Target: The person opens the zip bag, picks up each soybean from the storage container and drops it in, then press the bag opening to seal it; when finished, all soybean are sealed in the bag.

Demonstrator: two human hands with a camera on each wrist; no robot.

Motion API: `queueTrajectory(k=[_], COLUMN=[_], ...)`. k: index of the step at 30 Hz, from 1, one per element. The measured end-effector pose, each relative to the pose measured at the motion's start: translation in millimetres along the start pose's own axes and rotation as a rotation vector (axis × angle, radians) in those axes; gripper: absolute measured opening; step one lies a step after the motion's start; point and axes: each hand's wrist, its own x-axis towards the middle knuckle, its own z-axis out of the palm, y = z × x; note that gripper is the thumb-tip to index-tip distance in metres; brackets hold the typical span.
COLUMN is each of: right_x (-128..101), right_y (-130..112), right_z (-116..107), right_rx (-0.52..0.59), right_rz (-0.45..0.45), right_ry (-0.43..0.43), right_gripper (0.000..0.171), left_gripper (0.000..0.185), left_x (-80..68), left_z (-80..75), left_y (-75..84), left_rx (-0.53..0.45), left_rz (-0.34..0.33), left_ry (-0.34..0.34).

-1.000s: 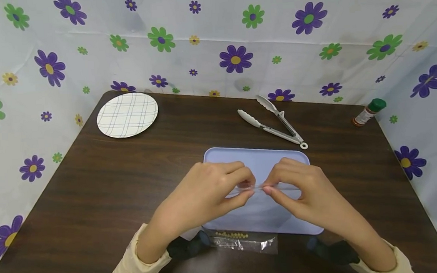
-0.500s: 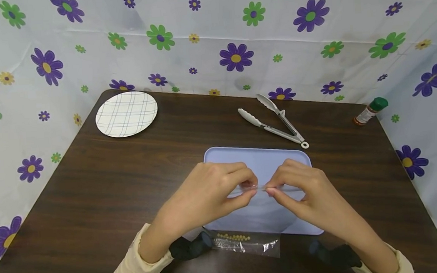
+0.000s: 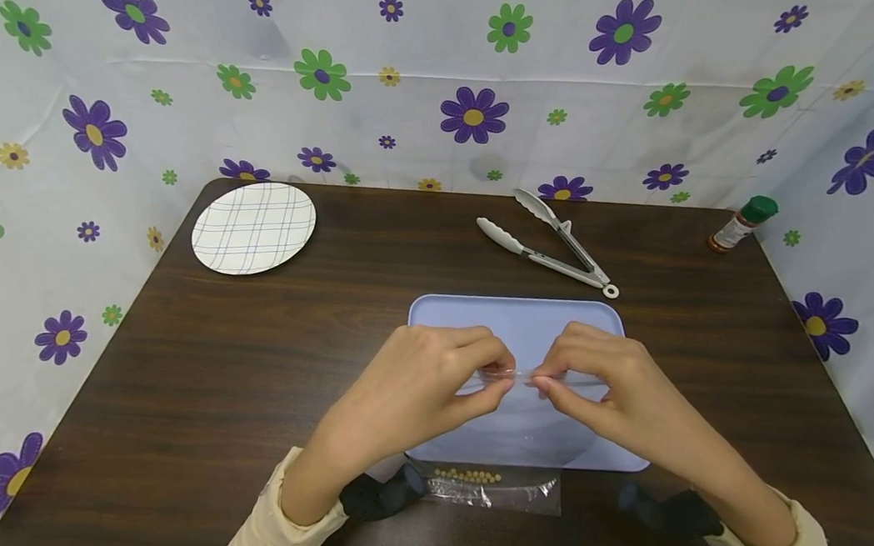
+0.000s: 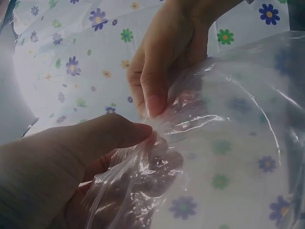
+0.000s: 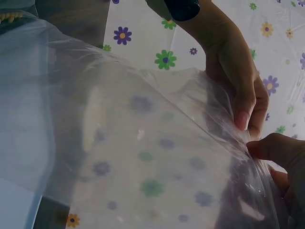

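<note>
Both hands pinch the gathered edge of a clear plastic bag [image 5: 138, 143] between thumb and fingers, their fingertips almost meeting. In the head view the left hand [image 3: 414, 383] is over the left half of a lavender tray [image 3: 522, 305], and the right hand [image 3: 608, 371] over its right half. The left wrist view shows the thin plastic bunched and creased at the fingertips. Small round yellowish pieces [image 3: 468, 476] lie in clear plastic [image 3: 511, 496] along the tray's front edge. Whether this plastic belongs to the held bag, I cannot tell for sure.
Tongs [image 3: 556, 257] lie spread behind the tray. A white plate with a line grid [image 3: 254, 230] sits at the back left of the dark wooden table [image 3: 261, 350]. A green-capped bottle [image 3: 742, 222] is at the back right. Flowered cloth [image 3: 396, 92] hangs behind the table.
My head view has shifted very slightly. Both hands keep their pinch on the bag's edge, with hardly any movement.
</note>
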Motion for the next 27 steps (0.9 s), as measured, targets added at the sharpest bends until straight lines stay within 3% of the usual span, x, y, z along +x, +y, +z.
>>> queueTrajectory(k=[15, 19, 24, 27], right_x=[2.0, 2.2, 2.5, 2.5], right_y=[-2.9, -2.7, -1.5, -0.5], right_z=[3.9, 3.8, 5.0, 5.7], right_rx=[-0.132, -0.139, -0.116, -0.099], right_rz=[-0.042, -0.046, -0.050, -0.049], right_ry=[0.035, 0.019, 0.006, 0.004], right_gripper=[0.006, 0.007, 0.008, 0.008], left_gripper=[0.006, 0.005, 0.007, 0.007], left_x=[1.2, 0.9, 0.3, 0.5], left_z=[1.2, 0.4, 0.5, 1.4], left_y=[-0.5, 0.2, 2.2, 2.6], left_rx=[0.024, 0.044, 0.144, 0.138], left_rz=[0.019, 0.011, 0.029, 0.029], left_ry=[0.015, -0.006, 0.002, 0.002])
